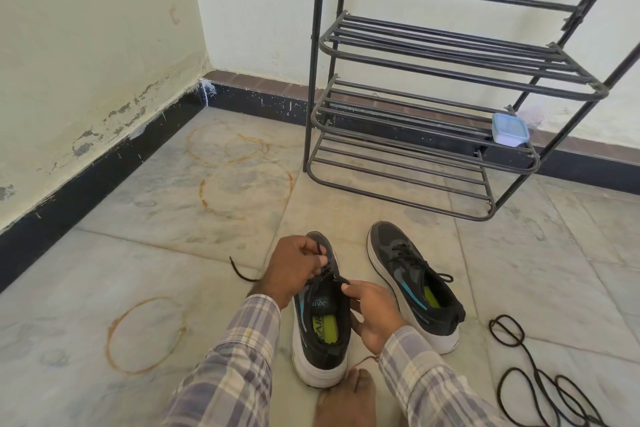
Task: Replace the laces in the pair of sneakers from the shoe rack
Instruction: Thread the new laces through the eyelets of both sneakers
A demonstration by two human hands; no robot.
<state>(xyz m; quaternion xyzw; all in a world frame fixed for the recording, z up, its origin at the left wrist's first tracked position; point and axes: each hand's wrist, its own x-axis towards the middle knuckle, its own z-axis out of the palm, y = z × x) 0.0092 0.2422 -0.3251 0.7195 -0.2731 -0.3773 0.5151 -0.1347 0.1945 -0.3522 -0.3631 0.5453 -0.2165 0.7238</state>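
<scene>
Pinches the black lace [320, 250] between curled left hand [294, 270] fingers, just above the near sneaker [322, 333]. Grips that sneaker's collar edge with curled right hand [375, 314] fingers. Just right of those fingers, the second sneaker [412, 282]; farther right, spare laces [536, 385].

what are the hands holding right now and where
Left hand pinches the black lace at the eyelets of the near black white-soled sneaker; right hand grips that sneaker's collar edge.

Left hand [294, 269] pinches lace [240, 272] above near sneaker [322, 343]; right hand [375, 315] holds its collar; second sneaker [412, 282] beside
</scene>
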